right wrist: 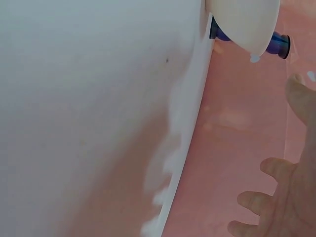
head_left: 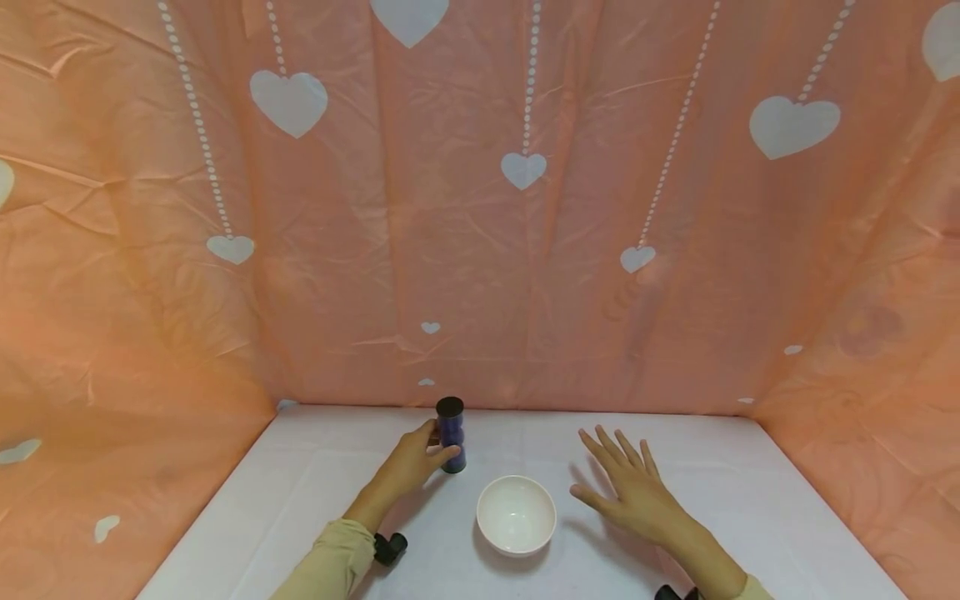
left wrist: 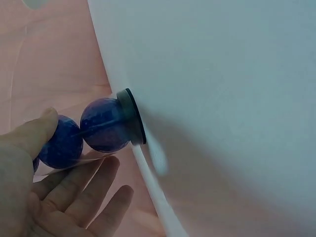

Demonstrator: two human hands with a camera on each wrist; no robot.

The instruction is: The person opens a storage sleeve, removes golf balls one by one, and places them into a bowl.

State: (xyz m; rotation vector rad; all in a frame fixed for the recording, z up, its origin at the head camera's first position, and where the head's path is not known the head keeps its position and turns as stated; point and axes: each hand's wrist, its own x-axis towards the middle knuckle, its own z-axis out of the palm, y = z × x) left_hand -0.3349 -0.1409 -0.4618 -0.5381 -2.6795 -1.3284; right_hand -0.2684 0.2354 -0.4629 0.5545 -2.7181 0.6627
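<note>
An upright clear tube of blue balls (head_left: 452,437) with black end caps stands toward the back of the white table, left of the middle. My left hand (head_left: 411,461) holds it from the left side, thumb across the front and fingers behind. In the left wrist view the thumb lies against one ball (left wrist: 62,143), and the tube's black cap (left wrist: 132,116) is right at the tabletop. My right hand (head_left: 637,496) hovers with fingers spread, holding nothing. Between the hands sits a white bowl (head_left: 517,552), nearer the front; the right wrist view shows its outside (right wrist: 247,22) overlapping the tube.
The white-covered table (head_left: 322,475) reaches back to an orange curtain (head_left: 465,250) with white hearts, which also hangs along both sides. Dark wrist cameras show at the left wrist (head_left: 390,548) and the right wrist (head_left: 675,592).
</note>
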